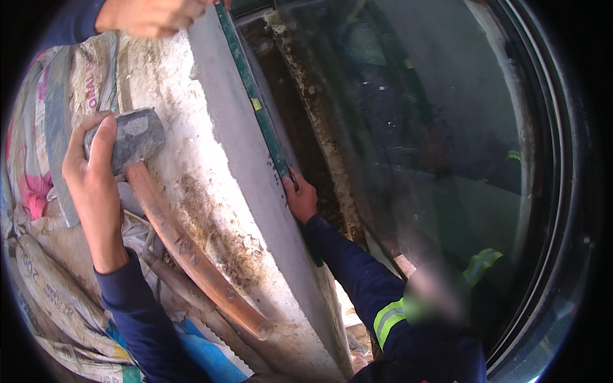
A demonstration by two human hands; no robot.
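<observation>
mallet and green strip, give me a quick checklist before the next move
1. Mallet gripped: ok, the left hand holds its head.
2. Hand on the handle: not ok, it hangs free, if a swing is meant.
3. Right hand on the strip: ok, it touches it.
4. Other person's hand apart from the mallet: ok, it is beyond the head, near the strip's far end.
5. Strip level: cannot tell from this view.
</observation>
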